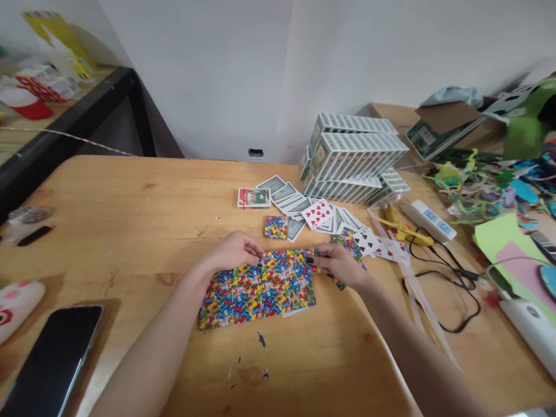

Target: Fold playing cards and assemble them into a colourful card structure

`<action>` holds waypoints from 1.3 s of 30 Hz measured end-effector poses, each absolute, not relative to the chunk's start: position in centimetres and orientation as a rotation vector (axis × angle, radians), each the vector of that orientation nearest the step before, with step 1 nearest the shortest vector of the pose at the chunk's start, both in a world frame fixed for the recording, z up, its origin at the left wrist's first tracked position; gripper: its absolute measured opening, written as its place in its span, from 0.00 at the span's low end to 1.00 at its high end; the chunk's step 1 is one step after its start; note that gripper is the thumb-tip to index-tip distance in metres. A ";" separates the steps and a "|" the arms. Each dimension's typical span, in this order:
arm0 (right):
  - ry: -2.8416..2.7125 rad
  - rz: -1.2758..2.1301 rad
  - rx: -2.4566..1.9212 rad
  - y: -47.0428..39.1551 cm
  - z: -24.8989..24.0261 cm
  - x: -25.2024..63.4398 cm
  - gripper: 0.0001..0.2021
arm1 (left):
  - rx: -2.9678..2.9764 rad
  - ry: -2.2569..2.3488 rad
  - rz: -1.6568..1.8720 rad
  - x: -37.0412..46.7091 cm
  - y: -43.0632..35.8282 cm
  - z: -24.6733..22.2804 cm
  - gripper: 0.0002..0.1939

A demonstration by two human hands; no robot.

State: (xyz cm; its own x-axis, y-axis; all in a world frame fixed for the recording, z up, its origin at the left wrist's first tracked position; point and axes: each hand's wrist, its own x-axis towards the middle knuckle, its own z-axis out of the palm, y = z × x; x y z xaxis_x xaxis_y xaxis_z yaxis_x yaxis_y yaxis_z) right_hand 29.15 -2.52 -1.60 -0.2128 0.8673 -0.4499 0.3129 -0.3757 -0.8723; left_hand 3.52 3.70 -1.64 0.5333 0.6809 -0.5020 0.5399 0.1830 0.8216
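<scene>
A sheet of joined rectangular panels with a bright multicoloured pattern (pixel 264 295) lies low over the table in front of me. My left hand (pixel 237 252) has its curled fingers on the sheet's top edge, left of the middle. At the upper right corner, my right hand (pixel 341 263) pinches the sheet between thumb and fingers. A pale edge of something pokes out beneath its lower right side. Just beyond it sits a small square piece in the same pattern (pixel 276 227). Another patterned piece (pixel 347 240) is partly hidden behind my right hand.
Playing cards (pixel 286 197) are spread behind the sheet, beside a card box (pixel 254 198). Stacked card cartons (pixel 358 156) stand against the wall. On the right are a power strip (pixel 430 220), black cable (pixel 452 272) and colourful scraps (pixel 490 185). A phone (pixel 54 359) lies at left.
</scene>
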 end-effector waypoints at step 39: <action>-1.231 1.638 -1.487 -2.6 -1.6 29.2 0.14 | 1.481 1.030 0.208 3.4 3.5 -0.9 0.10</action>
State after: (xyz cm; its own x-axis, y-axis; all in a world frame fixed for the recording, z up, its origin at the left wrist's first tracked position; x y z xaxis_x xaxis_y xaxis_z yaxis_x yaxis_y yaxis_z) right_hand 29.22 -2.63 -1.59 -0.1919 0.8901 -0.4135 0.1492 -0.3899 -0.9087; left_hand 3.43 3.51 -0.93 0.5841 0.6861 -0.4337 0.4635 0.1568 0.8721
